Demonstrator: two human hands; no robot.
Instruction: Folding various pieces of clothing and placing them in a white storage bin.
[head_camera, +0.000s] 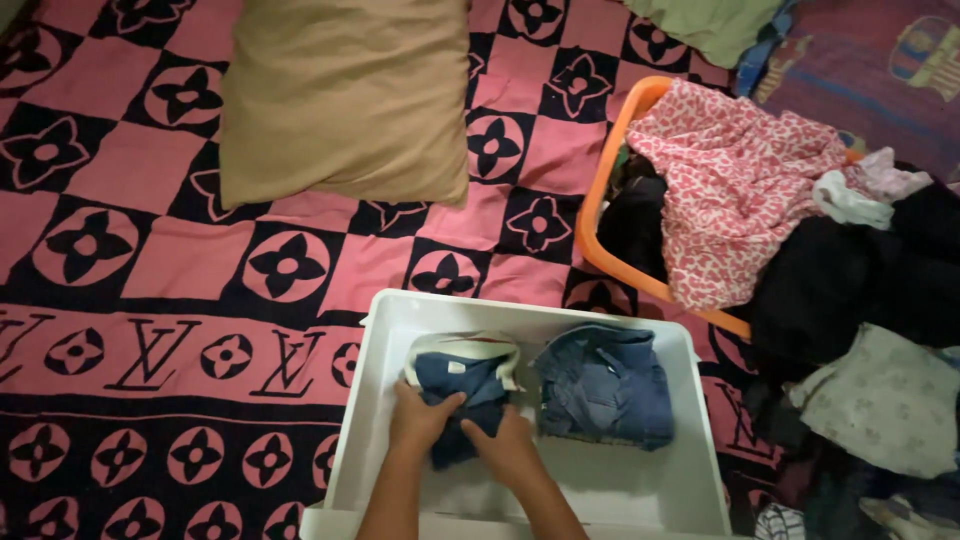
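Pink-and-black bedspread (150, 260) lies under a white bin (690, 480) where the left hand (420, 418) and right hand (507, 447) press a folded blue garment (478, 385), which may unfold if released unevenly.

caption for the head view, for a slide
Both hands, left and right, press a folded blue garment into a white bin.

a tan pillow (345, 100) lies at eleven o'clock on the pink-and-black patterned blanket (150, 300). at two o'clock an orange laundry basket (600, 200) holds a pink spotted garment (730, 190), with dark clothes (850, 290) and a grey printed garment (885, 400) heaped toward four o'clock.
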